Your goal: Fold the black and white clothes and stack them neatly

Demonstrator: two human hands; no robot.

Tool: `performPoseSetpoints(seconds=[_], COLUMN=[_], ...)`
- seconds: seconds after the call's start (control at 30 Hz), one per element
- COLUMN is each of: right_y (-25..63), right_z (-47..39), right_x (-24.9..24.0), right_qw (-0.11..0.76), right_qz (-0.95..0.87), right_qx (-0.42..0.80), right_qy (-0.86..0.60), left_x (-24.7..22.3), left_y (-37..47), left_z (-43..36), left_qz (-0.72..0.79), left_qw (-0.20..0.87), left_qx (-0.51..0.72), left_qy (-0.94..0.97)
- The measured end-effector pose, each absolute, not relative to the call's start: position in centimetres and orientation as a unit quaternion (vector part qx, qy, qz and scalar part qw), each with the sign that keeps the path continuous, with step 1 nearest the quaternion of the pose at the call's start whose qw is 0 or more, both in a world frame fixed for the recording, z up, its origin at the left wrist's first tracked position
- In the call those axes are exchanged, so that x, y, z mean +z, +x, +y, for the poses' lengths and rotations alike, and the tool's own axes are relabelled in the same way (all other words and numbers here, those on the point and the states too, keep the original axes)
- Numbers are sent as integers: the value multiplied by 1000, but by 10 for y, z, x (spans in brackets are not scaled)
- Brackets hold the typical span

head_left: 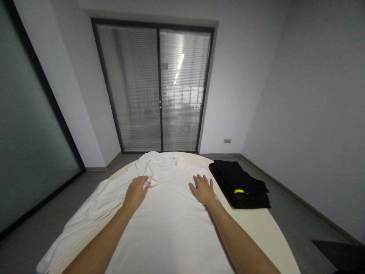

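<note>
A white T-shirt [176, 220] lies spread over the table, its collar [180, 161] toward the far edge. At the shirt's left side, my left hand [136, 193] has its thumb and fingers closed round a small fold of the cloth near the sleeve. My right hand [203, 189] rests on the shirt's upper right part, palm down with its fingers spread. More white cloth [88, 213] stretches along the table's left side, rumpled and reaching toward the near left edge.
On the right of the cream table [256, 232] sits a stack of folded black clothes [239, 179] with a small yellow item [238, 191] on it. Beyond the table stands a glazed door with blinds [159, 91]. A dark object [342, 255] shows at lower right.
</note>
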State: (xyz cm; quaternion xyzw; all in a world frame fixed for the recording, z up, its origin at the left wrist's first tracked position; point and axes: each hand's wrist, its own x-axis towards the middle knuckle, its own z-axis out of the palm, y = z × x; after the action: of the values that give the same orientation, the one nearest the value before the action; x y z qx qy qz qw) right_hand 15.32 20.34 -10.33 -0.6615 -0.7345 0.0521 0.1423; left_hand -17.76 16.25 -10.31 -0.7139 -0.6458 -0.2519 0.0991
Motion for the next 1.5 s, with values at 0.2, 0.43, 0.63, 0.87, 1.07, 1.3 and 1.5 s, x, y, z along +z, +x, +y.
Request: performPoseSetpoints(seconds=[0.2, 0.43, 0.63, 0.87, 1.07, 1.3, 1.5], right_y=[130, 47, 0, 3, 25, 16, 11], right_z=[208, 225, 220, 223, 230, 234, 245], right_x=[-81, -55, -66, -70, -67, -79, -79], right_qw=[143, 159, 187, 179, 148, 194, 189], right_qz=[-751, -805, -853, -882, -870, -803, -787], right_qx=[-20, 47, 48, -17, -36, 40, 75], right_qy=[-644, -569, -485, -437, -470, -562, -582], left_x=[-102, -101, -102, -106, -108, -100, -97], left_y=[-182, -185, -188, -191, -193, -189, -186], left_z=[164, 167, 168, 172, 171, 165, 162], left_qz=[-656, -651, -650, -652, -644, -606, -568], left_qw=[91, 83, 81, 79, 73, 70, 51], left_qx=[-255, -263, -268, -266, -266, -268, -260], left_qy=[-704, -707, -706, -705, -714, -745, -779])
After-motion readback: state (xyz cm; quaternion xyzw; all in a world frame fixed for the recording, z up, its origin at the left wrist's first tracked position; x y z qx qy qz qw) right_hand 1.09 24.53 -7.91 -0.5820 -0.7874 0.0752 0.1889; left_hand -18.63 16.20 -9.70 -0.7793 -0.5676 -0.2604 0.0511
